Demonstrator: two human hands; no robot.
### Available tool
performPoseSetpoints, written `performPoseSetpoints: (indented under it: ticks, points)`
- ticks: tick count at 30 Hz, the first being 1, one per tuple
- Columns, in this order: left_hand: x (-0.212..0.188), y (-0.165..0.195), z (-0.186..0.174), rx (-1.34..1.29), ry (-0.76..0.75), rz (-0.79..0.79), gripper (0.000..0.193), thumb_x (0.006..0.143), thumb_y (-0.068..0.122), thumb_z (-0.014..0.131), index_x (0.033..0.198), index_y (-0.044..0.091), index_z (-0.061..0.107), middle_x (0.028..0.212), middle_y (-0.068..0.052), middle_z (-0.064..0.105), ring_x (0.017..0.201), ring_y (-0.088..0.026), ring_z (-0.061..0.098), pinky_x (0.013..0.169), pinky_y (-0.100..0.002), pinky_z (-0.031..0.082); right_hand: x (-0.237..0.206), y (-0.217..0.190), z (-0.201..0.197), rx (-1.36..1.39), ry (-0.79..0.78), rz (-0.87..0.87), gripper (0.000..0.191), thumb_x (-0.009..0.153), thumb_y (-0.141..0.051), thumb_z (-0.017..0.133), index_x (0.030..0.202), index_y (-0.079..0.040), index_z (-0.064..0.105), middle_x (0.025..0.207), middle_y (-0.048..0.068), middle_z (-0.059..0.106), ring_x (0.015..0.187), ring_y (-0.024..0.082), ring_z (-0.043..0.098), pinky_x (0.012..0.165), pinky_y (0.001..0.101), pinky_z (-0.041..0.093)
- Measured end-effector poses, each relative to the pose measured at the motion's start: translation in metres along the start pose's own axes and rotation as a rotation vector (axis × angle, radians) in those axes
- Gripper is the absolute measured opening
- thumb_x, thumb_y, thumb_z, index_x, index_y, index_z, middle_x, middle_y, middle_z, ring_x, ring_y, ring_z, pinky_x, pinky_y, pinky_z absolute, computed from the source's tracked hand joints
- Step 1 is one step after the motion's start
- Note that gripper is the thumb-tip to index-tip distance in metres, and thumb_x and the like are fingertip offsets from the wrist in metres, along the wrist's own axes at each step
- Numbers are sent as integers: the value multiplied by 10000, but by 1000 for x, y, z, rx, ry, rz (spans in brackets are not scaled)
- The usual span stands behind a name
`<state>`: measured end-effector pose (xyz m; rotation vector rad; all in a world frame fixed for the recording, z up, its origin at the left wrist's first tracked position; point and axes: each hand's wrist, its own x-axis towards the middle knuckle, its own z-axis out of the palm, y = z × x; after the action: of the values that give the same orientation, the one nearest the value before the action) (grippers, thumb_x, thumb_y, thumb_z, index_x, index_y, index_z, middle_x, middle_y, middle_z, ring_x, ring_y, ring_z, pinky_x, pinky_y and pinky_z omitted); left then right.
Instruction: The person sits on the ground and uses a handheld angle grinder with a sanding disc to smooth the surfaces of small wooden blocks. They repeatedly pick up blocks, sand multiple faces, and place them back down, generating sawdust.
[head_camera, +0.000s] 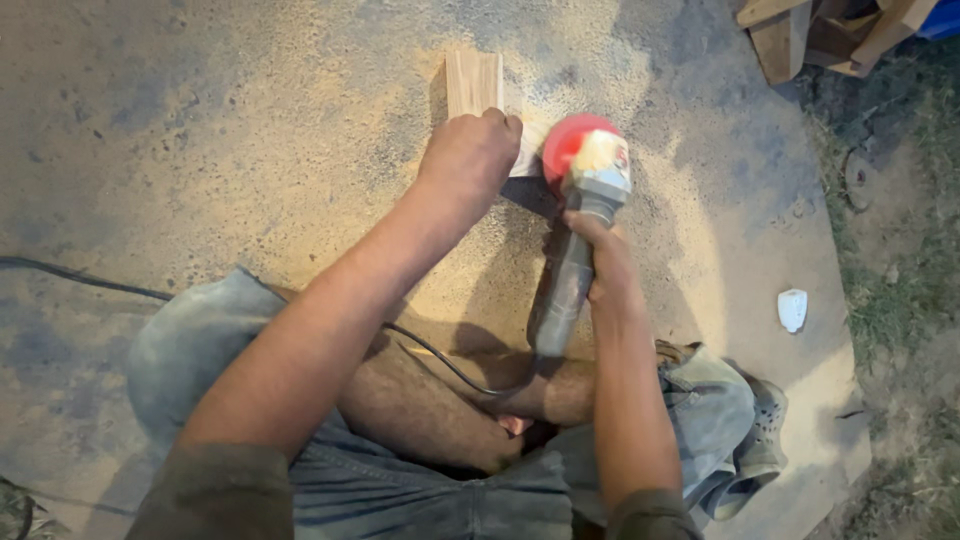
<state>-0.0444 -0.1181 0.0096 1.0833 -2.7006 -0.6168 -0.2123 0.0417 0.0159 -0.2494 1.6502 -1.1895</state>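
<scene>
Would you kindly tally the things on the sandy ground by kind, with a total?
Wood piece under the left hand: 1
Angle grinder in the right hand: 1
Power cord: 1
Small white object: 1
Scrap wood pile: 1
Total: 5

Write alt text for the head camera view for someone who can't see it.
Seen from above, a seated person's right hand holds an angle grinder with a red guard against a wooden block that the left hand presses onto sawdust-covered ground. A black cord trails left; scrap wood lies top right.
</scene>
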Motion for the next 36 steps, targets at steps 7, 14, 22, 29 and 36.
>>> performPoseSetpoints:
  ticks: [7, 14, 22, 29, 36]
  points:
    - [3, 0, 4, 32, -33, -11, 219, 840, 45, 650, 1053, -8, 651, 946, -191, 698, 780, -339, 741, 650, -432, 617, 33, 3, 15, -10, -134, 70, 340, 811, -63, 717, 1131, 4, 621, 852, 111, 684, 674, 239, 699, 630, 378, 628]
    - [1, 0, 1, -4, -46, -15, 235, 854, 86, 675, 1070, -1, 643, 948, -184, 696, 781, -338, 741, 639, -432, 618, 21, 18, 5, 11, -101, 99, 327, 820, -72, 695, 1127, 22, 633, 870, 139, 704, 687, 262, 719, 628, 390, 635]
    - [-2, -2, -4, -20, 59, 25, 184, 863, 75, 665, 1038, 20, 663, 913, -167, 706, 777, -346, 741, 639, -450, 610, 13, 30, -13, 79, -136, 84, 343, 852, -87, 683, 1173, 23, 632, 909, 153, 717, 733, 259, 718, 677, 390, 626]
    - [-1, -2, -5, 6, 26, 24, 173, 860, 66, 656, 1025, 14, 662, 905, -176, 700, 766, -348, 738, 638, -454, 606, 8, 32, -26, 109, -63, 83, 377, 829, -91, 708, 1185, 13, 638, 909, 143, 724, 729, 266, 719, 683, 395, 633]
    - [0, 1, -11, 26, -41, 17, 229, 839, 26, 665, 1063, -19, 654, 933, -198, 697, 782, -354, 739, 646, -466, 612, -1, 15, -32, 65, 188, 187, 362, 811, -170, 703, 1138, -28, 639, 803, 145, 703, 648, 273, 697, 579, 418, 601]
